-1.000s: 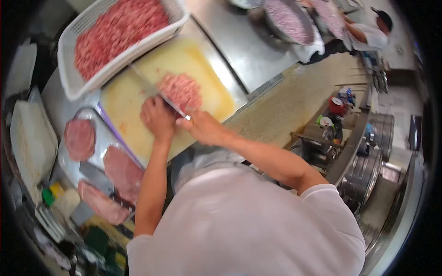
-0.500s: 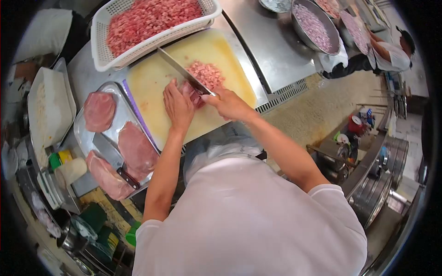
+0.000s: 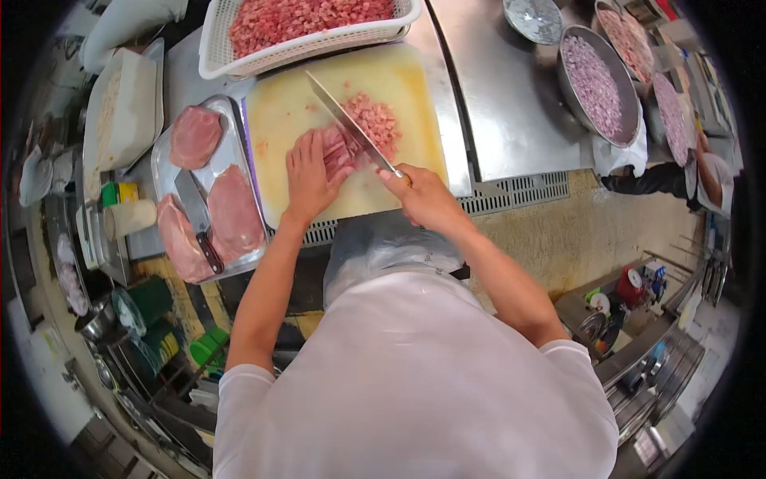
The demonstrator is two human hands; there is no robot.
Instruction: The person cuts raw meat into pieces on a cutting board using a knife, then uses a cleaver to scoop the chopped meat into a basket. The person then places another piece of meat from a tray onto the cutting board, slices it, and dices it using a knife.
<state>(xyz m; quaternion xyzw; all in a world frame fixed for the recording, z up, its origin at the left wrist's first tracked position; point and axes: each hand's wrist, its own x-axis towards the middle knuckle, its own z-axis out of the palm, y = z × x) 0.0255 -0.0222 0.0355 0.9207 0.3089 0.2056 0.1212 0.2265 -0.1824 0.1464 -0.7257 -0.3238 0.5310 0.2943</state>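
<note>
On the yellowed cutting board [image 3: 279, 96], my left hand [image 3: 311, 177] rests against a piece of sliced meat [image 3: 337, 152], fingers wrapped over its left side and thumb at its near edge. My right hand [image 3: 423, 195] grips the handle of a large knife [image 3: 345, 118]. The blade slants up and to the left, between the sliced meat and a pile of diced meat [image 3: 375, 120]. A white perforated basket [image 3: 319, 41] of diced meat [image 3: 295, 17] stands beyond the board. Left of the board, a metal tray [image 3: 163, 160] holds several slabs of meat [image 3: 235, 211] and a second knife [image 3: 193, 201].
Metal bowls of chopped pink-purple food [image 3: 594, 84] stand at the upper right, near another person's arm [image 3: 706, 172]. A white tub [image 3: 120, 112] is at the left. Below it are a pale cup [image 3: 130, 218] and a green container [image 3: 209, 347]. Shelves with pots line the lower right.
The view has shifted, so the board and basket sit higher and farther right. The knife has come away from the sliced meat's edge, and my right hand has moved slightly away from my left hand.
</note>
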